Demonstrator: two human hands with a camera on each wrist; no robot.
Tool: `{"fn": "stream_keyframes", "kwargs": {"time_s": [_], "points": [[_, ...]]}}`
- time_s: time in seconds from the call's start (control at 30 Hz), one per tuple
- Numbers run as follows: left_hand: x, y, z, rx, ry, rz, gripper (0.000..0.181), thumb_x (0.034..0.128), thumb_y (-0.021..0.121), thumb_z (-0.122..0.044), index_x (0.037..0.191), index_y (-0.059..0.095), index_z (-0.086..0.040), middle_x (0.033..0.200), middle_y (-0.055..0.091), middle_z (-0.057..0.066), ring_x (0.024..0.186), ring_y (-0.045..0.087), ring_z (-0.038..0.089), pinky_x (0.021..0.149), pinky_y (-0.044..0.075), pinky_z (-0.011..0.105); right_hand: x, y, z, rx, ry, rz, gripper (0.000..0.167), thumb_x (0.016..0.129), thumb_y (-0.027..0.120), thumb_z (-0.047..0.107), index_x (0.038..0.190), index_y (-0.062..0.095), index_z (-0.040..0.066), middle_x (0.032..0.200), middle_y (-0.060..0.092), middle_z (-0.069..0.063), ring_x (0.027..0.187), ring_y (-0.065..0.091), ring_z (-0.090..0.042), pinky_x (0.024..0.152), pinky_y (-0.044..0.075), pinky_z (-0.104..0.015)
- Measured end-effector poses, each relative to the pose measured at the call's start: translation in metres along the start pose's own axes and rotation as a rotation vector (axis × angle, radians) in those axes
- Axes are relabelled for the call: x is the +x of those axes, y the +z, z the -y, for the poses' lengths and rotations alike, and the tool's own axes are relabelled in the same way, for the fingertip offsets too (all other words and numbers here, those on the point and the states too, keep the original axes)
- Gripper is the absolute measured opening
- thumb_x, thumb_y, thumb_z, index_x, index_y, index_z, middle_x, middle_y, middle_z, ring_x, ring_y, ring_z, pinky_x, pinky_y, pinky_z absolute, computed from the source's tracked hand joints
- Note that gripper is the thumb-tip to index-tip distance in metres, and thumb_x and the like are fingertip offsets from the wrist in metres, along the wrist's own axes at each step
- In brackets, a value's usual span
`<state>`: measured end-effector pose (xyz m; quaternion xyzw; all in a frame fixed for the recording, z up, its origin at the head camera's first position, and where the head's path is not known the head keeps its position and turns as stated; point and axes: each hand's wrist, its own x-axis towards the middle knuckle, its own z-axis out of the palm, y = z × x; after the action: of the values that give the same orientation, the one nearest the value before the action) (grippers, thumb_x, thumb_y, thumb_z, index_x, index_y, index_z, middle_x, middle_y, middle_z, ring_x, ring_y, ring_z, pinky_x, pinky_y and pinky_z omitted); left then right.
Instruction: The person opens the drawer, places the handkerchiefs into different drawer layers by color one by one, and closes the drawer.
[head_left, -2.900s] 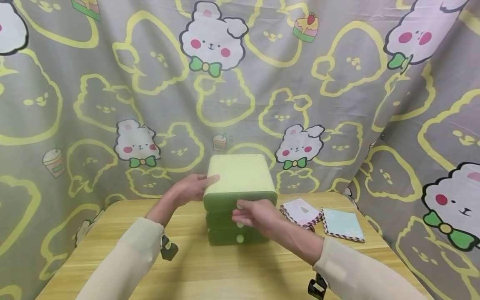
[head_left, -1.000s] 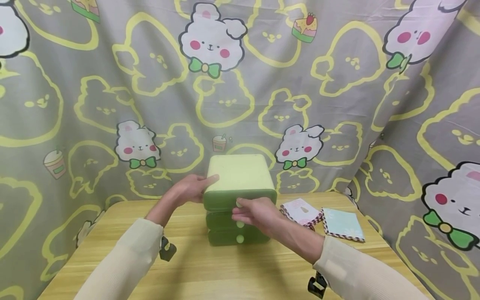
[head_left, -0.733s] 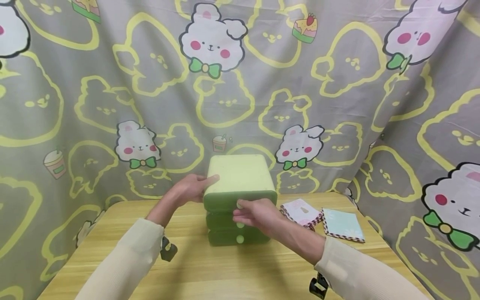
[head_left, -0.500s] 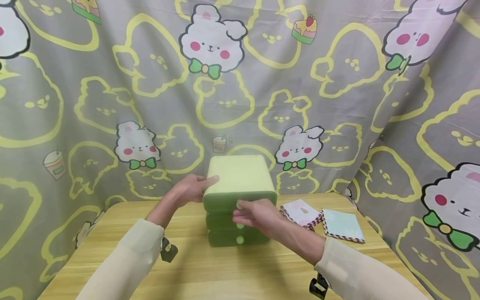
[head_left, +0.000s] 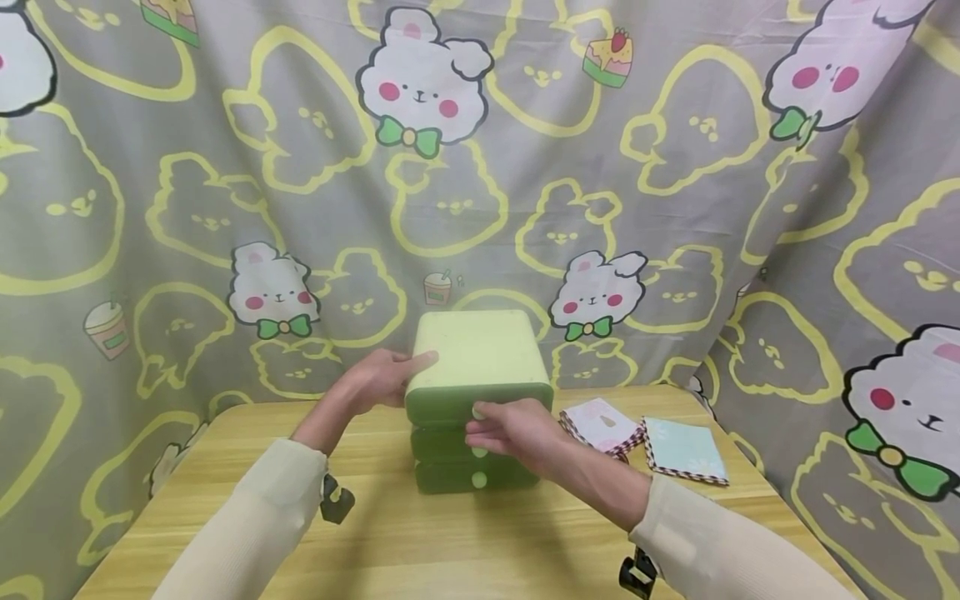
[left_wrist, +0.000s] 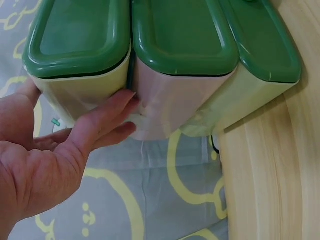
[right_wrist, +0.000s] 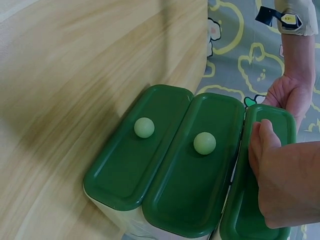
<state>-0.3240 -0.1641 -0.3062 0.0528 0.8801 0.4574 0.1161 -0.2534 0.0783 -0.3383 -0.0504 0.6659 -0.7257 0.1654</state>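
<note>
A small three-tier drawer cabinet [head_left: 480, 346] with a pale yellow-green top and green drawer fronts stands at the table's middle, all its drawers closed. My left hand [head_left: 381, 379] grips its upper left side, the thumb lying on top. In the left wrist view, the fingers [left_wrist: 102, 117] reach along the side to the gap under the top tier. My right hand [head_left: 521, 429] pinches the round knob [head_left: 478, 409] of the top drawer; in the right wrist view that knob is hidden behind the hand [right_wrist: 287, 175]. The middle knob [right_wrist: 204, 143] and bottom knob [right_wrist: 144, 128] show below.
Right of the cabinet lie a folded pinkish-white cloth [head_left: 602, 425] and a folded light blue cloth [head_left: 684, 450], both with checked edges. They rest on a wooden table [head_left: 420, 542]. A grey curtain [head_left: 465, 192] printed with rabbits hangs behind and beside it.
</note>
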Motion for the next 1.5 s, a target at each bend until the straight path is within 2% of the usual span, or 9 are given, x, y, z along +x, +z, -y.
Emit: {"fn": "stream_keyframes", "kwargs": {"time_s": [0.2, 0.47, 0.6, 0.8, 0.93, 1.07, 1.27, 1.5], "points": [[0.000, 0.000, 0.000, 0.019, 0.026, -0.012, 0.080, 0.0939, 0.059, -0.065, 0.141, 0.058, 0.000, 0.129, 0.068, 0.020, 0.111, 0.070, 0.031, 0.101, 0.055, 0.048, -0.001, 0.000, 0.001, -0.008, -0.004, 0.006, 0.043, 0.104, 0.056, 0.014, 0.134, 0.050, -0.016, 0.126, 0.063, -0.035, 0.119, 0.066, -0.042, 0.095, 0.059, -0.034], [0.000, 0.000, 0.000, -0.006, 0.003, -0.012, 0.083, 0.0930, 0.061, -0.065, 0.144, 0.054, 0.000, 0.126, 0.069, 0.022, 0.102, 0.074, 0.030, 0.104, 0.052, 0.053, -0.003, -0.002, 0.000, -0.030, 0.004, 0.032, 0.043, 0.103, 0.058, 0.016, 0.130, 0.054, -0.017, 0.125, 0.063, -0.035, 0.119, 0.066, -0.042, 0.095, 0.059, -0.035], [0.001, 0.000, 0.000, -0.024, 0.001, -0.015, 0.081, 0.0930, 0.062, -0.064, 0.143, 0.056, -0.001, 0.120, 0.072, 0.020, 0.098, 0.075, 0.028, 0.103, 0.054, 0.052, -0.003, -0.005, -0.001, -0.048, 0.006, 0.058, 0.040, 0.101, 0.061, 0.015, 0.126, 0.057, -0.017, 0.125, 0.064, -0.034, 0.119, 0.066, -0.042, 0.097, 0.059, -0.036], [0.002, 0.000, 0.000, -0.043, 0.012, -0.021, 0.080, 0.0928, 0.063, -0.062, 0.142, 0.056, 0.000, 0.117, 0.074, 0.019, 0.098, 0.075, 0.026, 0.102, 0.055, 0.048, -0.007, -0.015, -0.013, -0.085, 0.023, 0.102, 0.031, 0.096, 0.062, 0.003, 0.118, 0.061, -0.019, 0.117, 0.067, -0.030, 0.100, 0.073, -0.027, 0.097, 0.059, -0.038], [0.002, 0.000, 0.001, -0.058, 0.023, -0.018, 0.082, 0.0929, 0.064, -0.061, 0.143, 0.054, 0.003, 0.120, 0.072, 0.021, 0.099, 0.074, 0.027, 0.098, 0.058, 0.046, -0.007, -0.022, -0.026, -0.099, 0.044, 0.117, 0.032, 0.096, 0.060, 0.004, 0.120, 0.059, -0.018, 0.114, 0.068, -0.027, 0.095, 0.072, -0.023, 0.097, 0.059, -0.039], [0.000, -0.001, 0.001, -0.064, 0.026, -0.014, 0.081, 0.0934, 0.064, -0.060, 0.143, 0.054, 0.003, 0.122, 0.071, 0.023, 0.101, 0.074, 0.028, 0.094, 0.060, 0.043, -0.005, -0.024, -0.036, -0.108, 0.073, 0.113, 0.034, 0.099, 0.058, 0.009, 0.122, 0.058, -0.016, 0.113, 0.067, -0.028, 0.093, 0.072, -0.024, 0.094, 0.060, -0.040], [-0.001, -0.002, -0.001, -0.038, 0.029, -0.016, 0.078, 0.0945, 0.063, -0.059, 0.142, 0.056, 0.002, 0.123, 0.070, 0.023, 0.101, 0.074, 0.029, 0.094, 0.060, 0.043, 0.002, -0.022, -0.051, -0.097, 0.111, 0.102, 0.039, 0.102, 0.057, 0.017, 0.120, 0.057, -0.018, 0.109, 0.066, -0.030, 0.094, 0.071, -0.030, 0.094, 0.060, -0.045], [0.002, -0.003, 0.000, -0.038, 0.018, -0.015, 0.078, 0.0930, 0.063, -0.062, 0.141, 0.057, -0.001, 0.118, 0.073, 0.020, 0.096, 0.075, 0.027, 0.097, 0.058, 0.045, 0.012, -0.012, -0.063, 0.016, 0.117, 0.026, 0.037, 0.101, 0.060, 0.016, 0.118, 0.056, -0.017, 0.111, 0.066, -0.032, 0.104, 0.070, -0.040, 0.094, 0.060, -0.044]]}}
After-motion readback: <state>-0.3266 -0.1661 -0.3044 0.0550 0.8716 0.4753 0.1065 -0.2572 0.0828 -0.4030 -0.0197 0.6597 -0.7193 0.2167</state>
